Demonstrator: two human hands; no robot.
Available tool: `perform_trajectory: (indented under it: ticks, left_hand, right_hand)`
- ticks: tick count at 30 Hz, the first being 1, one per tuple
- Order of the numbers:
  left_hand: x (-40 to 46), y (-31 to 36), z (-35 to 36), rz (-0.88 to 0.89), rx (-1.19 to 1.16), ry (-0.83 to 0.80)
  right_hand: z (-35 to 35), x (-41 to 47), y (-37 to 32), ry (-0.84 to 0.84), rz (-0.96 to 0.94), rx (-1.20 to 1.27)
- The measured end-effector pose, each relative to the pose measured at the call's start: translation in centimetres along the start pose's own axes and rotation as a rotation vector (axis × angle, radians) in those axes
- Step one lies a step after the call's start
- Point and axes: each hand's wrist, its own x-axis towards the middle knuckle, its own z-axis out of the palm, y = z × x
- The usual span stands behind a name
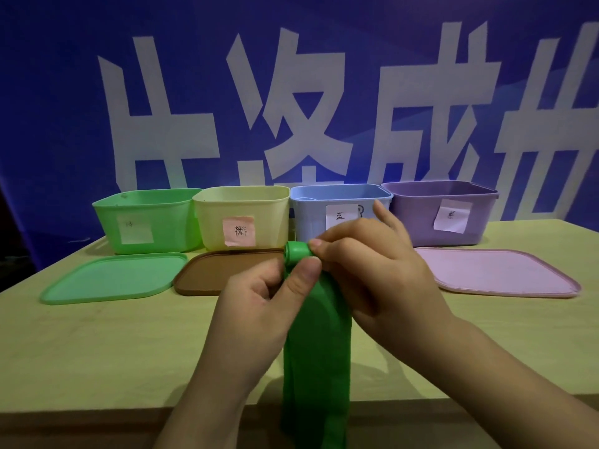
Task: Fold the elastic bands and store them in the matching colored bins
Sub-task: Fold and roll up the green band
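A green elastic band (pixel 316 358) hangs from both hands over the table's front edge, its top end rolled into a small coil. My left hand (pixel 259 306) pinches the band just under the coil with thumb and fingers. My right hand (pixel 376 264) grips the coil from the right, fingertips on the roll. At the back of the table stand, from left to right, a green bin (pixel 146 222), a yellow bin (pixel 241 205), a blue bin (pixel 324 202) and a purple bin (pixel 444 218), each with a paper label.
Three lids lie flat in front of the bins: a green lid (pixel 110 278), a brown lid (pixel 210 273) and a pink lid (pixel 496 273). The wooden table (pixel 113 351) ends near my body. A blue banner with large white characters stands behind.
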Motion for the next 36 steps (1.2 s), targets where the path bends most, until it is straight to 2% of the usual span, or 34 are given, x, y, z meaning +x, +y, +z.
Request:
perform_trajectory:
  ticks: [6, 12, 14, 18, 23, 27, 36]
  left_hand:
    - [0.0, 0.3, 0.1, -0.002, 0.028, 0.040]
    - [-0.2, 1.1, -0.8, 0.004, -0.011, -0.012]
    - [-0.3, 1.3, -1.0, -0.002, -0.052, -0.022]
    - [-0.4, 1.4, -1.3, 0.001, -0.051, -0.043]
    - [-0.2, 1.7, -1.7, 0.014, -0.033, -0.095]
    - [0.4, 1.9, -2.2, -0.064, -0.124, -0.104]
    - [0.4, 1.3, -1.4, -0.087, -0.046, -0.065]
  right_hand:
    - [-0.4, 0.1, 0.3, -0.070, 0.034, 0.198]
    - [-2.1, 1.3, 0.3, -0.257, 0.336, 0.554]
    - [-2.4, 1.6, 0.4, -0.320, 0.353, 0.520]
    - [-2.6, 2.0, 0.3, -0.387, 0.264, 0.368]
    - [-2.7, 2.2, -0.2, -0.310, 0.157, 0.245]
    - [-2.7, 2.6, -0.5, -0.206, 0.102, 0.211]
    - [-1.9, 3.3, -1.2, -0.072, 0.129, 0.190]
